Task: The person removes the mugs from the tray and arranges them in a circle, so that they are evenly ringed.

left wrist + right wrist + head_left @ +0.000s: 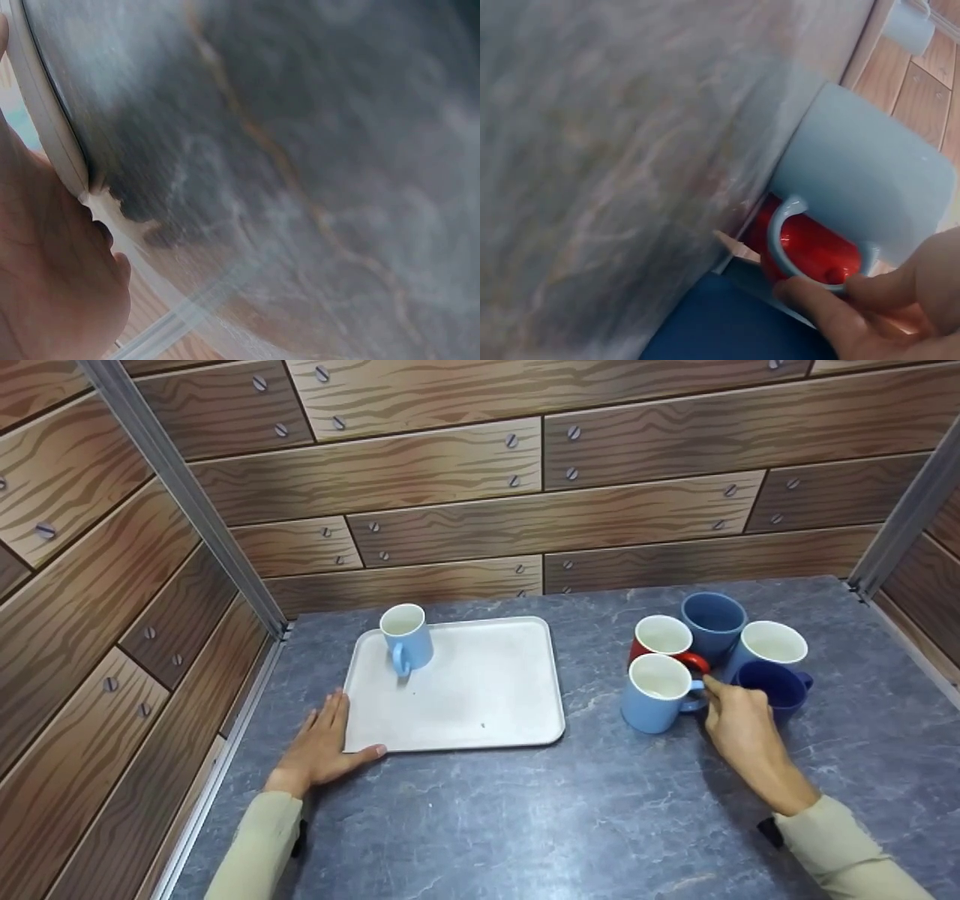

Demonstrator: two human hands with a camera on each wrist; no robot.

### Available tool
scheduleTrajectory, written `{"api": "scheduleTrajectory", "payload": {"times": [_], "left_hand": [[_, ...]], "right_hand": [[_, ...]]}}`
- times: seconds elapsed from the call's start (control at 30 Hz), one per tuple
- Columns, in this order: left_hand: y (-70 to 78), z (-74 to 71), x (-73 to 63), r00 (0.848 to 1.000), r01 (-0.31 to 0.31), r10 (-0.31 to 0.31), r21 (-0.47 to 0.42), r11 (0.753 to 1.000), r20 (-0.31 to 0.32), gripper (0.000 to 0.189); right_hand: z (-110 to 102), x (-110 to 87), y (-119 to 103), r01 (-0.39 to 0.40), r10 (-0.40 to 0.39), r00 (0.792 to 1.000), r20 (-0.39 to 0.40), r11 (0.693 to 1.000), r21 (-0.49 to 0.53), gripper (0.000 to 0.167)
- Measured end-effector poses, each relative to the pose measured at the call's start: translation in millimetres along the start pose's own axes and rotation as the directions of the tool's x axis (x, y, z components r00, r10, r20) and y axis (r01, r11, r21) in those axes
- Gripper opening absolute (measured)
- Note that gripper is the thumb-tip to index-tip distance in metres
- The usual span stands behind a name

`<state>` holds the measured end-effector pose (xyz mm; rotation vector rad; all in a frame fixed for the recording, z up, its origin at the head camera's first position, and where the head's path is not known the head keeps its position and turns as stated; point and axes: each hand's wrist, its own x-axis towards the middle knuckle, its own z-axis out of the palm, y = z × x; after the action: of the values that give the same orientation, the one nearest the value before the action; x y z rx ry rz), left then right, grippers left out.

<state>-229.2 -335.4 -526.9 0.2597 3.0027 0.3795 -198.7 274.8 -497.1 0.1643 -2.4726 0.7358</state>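
Observation:
My left hand (319,746) lies spread at the near left corner of a white tray (480,690), its fingers along the left edge and thumb at the front rim. On that tray's far left part stands a light blue mug (412,645), handle towards me. At the right, my right hand (746,727) pinches the handle (780,232) of another light blue mug (649,705) between thumb and fingers. This mug is upright, its handle pointing right. Directly behind it is a red mug (637,649), partly hidden.
Close around my right hand stand a dark blue mug (780,690), a third light blue mug (787,649) and a medium blue mug (712,626). A grey marbled table (525,825) carries everything. Wood-patterned walls (450,487) enclose the back and sides.

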Motion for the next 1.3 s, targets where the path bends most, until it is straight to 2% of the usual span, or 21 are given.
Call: {"api": "scheduleTrajectory", "payload": {"times": [0.13, 0.23, 0.43, 0.57, 0.7, 0.8, 0.9, 1.03, 1.3], "left_hand": [[-1.6, 0.8, 0.5, 1.000, 0.007, -0.007, 0.001, 1.000, 0.010, 0.130], [-3.2, 1.6, 1.1, 1.000, 0.012, -0.012, -0.001, 1.000, 0.017, 0.131], [-6.1, 2.1, 1.7, 1.000, 0.007, -0.007, -0.002, 1.000, 0.003, 0.131], [-6.7, 2.0, 0.3, 1.000, 0.012, -0.012, 0.001, 1.000, 0.007, 0.131], [-5.4, 1.5, 0.0, 1.000, 0.010, -0.010, -0.010, 1.000, 0.012, 0.130], [-3.6, 1.2, 0.0, 1.000, 0.010, -0.010, -0.013, 1.000, 0.008, 0.129], [-3.1, 1.6, -0.1, 1.000, 0.005, -0.005, -0.007, 1.000, 0.006, 0.129], [-2.5, 2.2, 0.2, 1.000, 0.007, -0.007, 0.001, 1.000, 0.013, 0.129], [-1.2, 1.0, 2.1, 1.000, 0.009, -0.009, -0.009, 1.000, 0.012, 0.131]], "right_hand": [[-2, 2.2, -7, 0.027, -0.027, 1.000, -0.010, 0.999, 0.022, 0.028], [-5, 5.8, -15, 0.055, -0.053, 0.998, -0.046, 0.997, 0.047, 0.030], [-15, 16.8, -41, 0.107, -0.094, 0.988, -0.121, 0.988, 0.109, 0.025], [-12, 26.3, -60, 0.147, -0.130, 0.984, -0.118, 0.977, 0.154, 0.022], [-2, 36.2, -79, 0.153, -0.143, 0.988, -0.062, 0.967, 0.205, 0.023], [11, 43.8, -91, 0.150, -0.157, 0.988, 0.010, 0.959, 0.241, 0.027], [24, 50.5, -103, 0.142, -0.175, 0.980, 0.094, 0.947, 0.287, 0.033], [39, 57.5, -118, 0.093, -0.170, 0.967, 0.191, 0.929, 0.358, 0.039], [70, 70.1, -152, 0.032, -0.168, 0.949, 0.268, 0.895, 0.445, 0.039]]}}
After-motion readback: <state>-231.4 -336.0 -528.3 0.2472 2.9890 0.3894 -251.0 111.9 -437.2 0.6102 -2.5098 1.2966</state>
